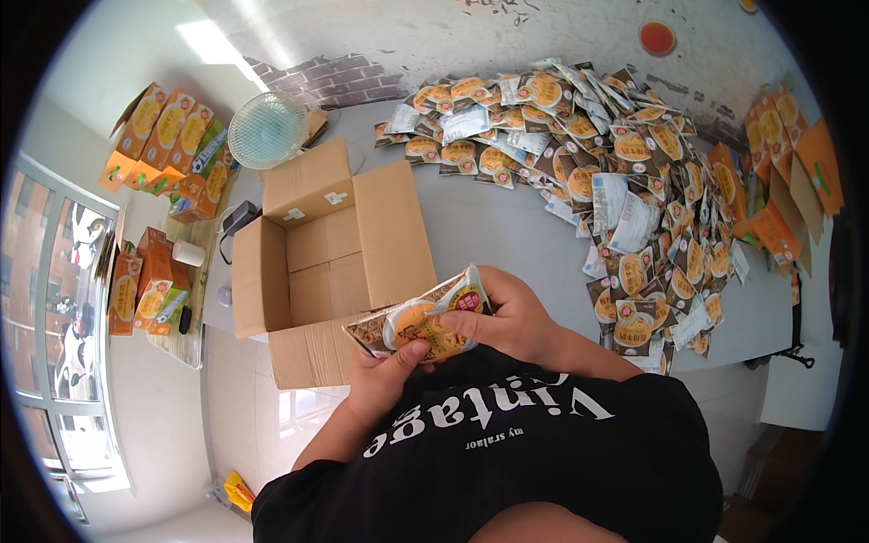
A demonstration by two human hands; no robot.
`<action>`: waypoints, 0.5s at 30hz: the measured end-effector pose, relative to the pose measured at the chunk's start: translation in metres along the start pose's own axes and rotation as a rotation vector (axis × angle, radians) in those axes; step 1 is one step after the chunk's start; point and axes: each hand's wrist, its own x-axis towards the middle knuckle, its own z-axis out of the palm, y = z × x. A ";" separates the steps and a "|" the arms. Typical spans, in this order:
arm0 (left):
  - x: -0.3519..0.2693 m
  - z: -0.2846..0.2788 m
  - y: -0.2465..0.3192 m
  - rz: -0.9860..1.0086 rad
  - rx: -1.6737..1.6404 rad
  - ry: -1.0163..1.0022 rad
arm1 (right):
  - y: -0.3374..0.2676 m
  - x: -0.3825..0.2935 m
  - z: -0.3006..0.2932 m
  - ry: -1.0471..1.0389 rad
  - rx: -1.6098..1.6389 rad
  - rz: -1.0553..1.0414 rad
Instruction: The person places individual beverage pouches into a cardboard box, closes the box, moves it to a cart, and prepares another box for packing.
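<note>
Between both hands, close to my chest, I hold a brown and yellow printed sachet; whether more than one is stacked there I cannot tell. My left hand grips its lower left part, thumb on the front. My right hand holds the right end, thumb pressed on the print. Just beyond my left hand stands a cardboard box with its flaps folded out and its bottom bare. A large heap of similar sachets spreads over the right and far parts of the grey table, some with their white backs up.
Behind the box stands a fan with a round guard. Orange cartons stand at the left, with others on a side table. More orange cartons are at the far right. A black device lies left of the box.
</note>
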 end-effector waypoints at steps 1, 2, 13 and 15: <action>-0.001 -0.001 -0.001 -0.003 0.010 0.005 | -0.001 0.000 0.000 -0.004 0.005 0.012; -0.001 -0.001 -0.002 0.000 0.004 0.005 | -0.002 0.000 0.001 -0.007 0.011 0.025; -0.004 0.001 -0.002 0.011 -0.006 -0.038 | -0.002 -0.008 0.005 0.127 -0.180 -0.127; -0.003 0.002 -0.002 0.007 -0.012 -0.041 | -0.002 -0.008 0.005 0.163 -0.274 -0.144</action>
